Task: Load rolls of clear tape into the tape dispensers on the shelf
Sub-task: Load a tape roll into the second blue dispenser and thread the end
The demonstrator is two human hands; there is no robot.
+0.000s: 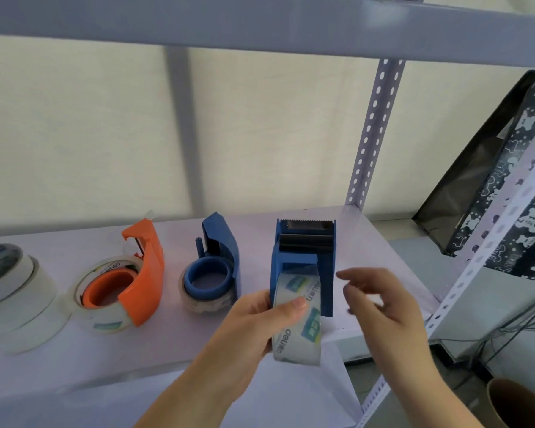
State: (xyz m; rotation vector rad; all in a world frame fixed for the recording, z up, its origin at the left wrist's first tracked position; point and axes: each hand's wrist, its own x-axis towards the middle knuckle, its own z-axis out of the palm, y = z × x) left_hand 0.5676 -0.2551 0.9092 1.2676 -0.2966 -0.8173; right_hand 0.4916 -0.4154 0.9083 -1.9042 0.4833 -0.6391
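1. Left hand (254, 322) is pinching the tape roll (298, 316), which is sitting in the blue dispenser (303, 257) at the shelf's (90, 350) right.
2. Right hand (380, 301) is hovering beside it, fingers loosely spread.

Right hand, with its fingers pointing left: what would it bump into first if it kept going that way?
Probably the upright blue dispenser the right hand hovers beside, or the tape roll held by the left hand; depth is unclear.

In front of me is the pale shelf (74, 359). On it lie, from the left, stacked tape rolls (16, 291), an orange dispenser (136, 279) and a blue dispenser (217, 267), both seemingly loaded, then an upright blue dispenser (318, 251).
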